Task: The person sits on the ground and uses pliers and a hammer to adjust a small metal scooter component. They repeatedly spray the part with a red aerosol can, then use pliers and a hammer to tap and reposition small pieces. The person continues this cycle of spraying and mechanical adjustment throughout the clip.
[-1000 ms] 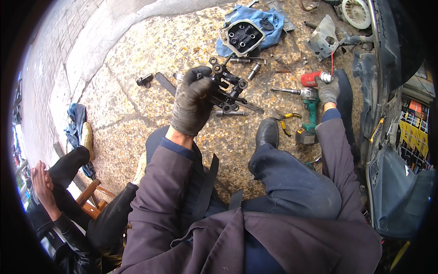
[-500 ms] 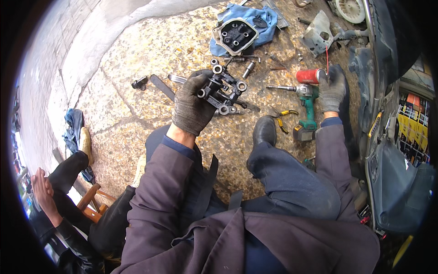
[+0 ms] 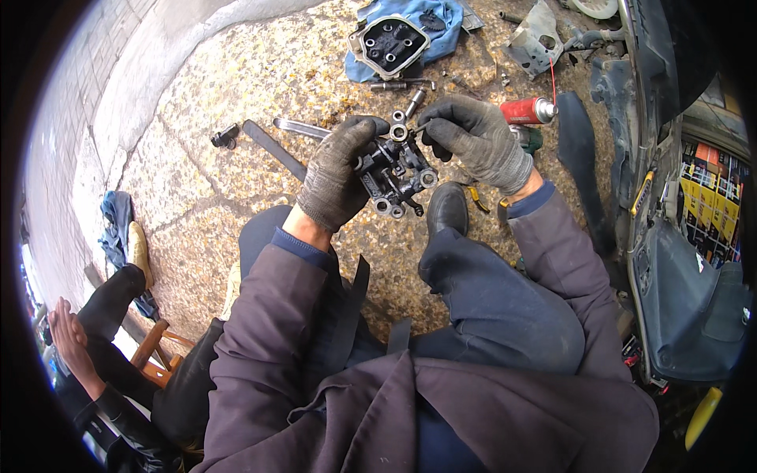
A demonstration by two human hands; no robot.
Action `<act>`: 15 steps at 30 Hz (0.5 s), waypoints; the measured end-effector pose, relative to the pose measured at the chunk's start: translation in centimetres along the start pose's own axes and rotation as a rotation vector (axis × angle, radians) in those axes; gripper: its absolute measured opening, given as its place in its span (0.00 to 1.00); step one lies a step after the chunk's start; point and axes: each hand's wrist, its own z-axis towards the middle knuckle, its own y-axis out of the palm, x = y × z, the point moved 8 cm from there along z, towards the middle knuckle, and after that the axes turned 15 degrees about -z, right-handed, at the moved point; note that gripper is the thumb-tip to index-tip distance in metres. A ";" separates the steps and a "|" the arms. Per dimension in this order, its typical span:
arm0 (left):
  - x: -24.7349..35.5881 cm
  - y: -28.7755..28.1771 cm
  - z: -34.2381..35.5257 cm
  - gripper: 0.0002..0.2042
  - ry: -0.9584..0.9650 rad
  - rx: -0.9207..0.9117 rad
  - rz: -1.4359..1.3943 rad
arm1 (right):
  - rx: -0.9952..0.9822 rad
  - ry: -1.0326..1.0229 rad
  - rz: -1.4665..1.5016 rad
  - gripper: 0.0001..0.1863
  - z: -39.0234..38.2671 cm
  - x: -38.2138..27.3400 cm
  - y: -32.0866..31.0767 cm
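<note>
Beneath the black metal part (image 3: 397, 169) and all around it is hard, speckled ground (image 3: 197, 150). Past the part's far end, well apart from it, is a blue cloth (image 3: 451, 16). A black boot (image 3: 448, 209) is lower than the part, to its right and nearer the person. On the cloth, beyond the part, a dark metal cover (image 3: 390, 43) sits with its hollow side up. The part itself is up off the ground, between the two hands. It looks a bit heavy, hard and stiff, so it should not bend. Its dark shine looks oily, so it may slip. The thick side of its frame seems the best place to hold. It is almost square, but its long way seems to run away from the person, with one ring (image 3: 400, 132) pointing toward the cover. The left hand (image 3: 335, 177) is wrapped around the part's left side. The right hand (image 3: 481, 146) has bent fingers at the part's far right corner; I cannot tell if they pinch anything. Farther right of the part is a red can (image 3: 524, 111). Just past the part's far end is a little silver socket (image 3: 415, 101).
</note>
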 end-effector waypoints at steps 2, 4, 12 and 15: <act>-0.2 -0.4 -0.2 0.13 -0.020 0.050 -0.053 | -0.005 -0.008 -0.004 0.10 -0.1 -0.1 0.5; -0.4 -0.7 -0.3 0.12 -0.032 0.100 -0.078 | 0.012 -0.005 -0.050 0.09 -0.2 -0.1 0.7; 0.4 -0.9 -0.5 0.13 0.057 0.144 0.054 | -0.027 0.017 -0.120 0.10 -0.4 0.0 0.9; 0.5 -1.1 -0.3 0.15 0.046 0.134 0.075 | -0.024 0.006 -0.089 0.09 -0.3 0.2 0.7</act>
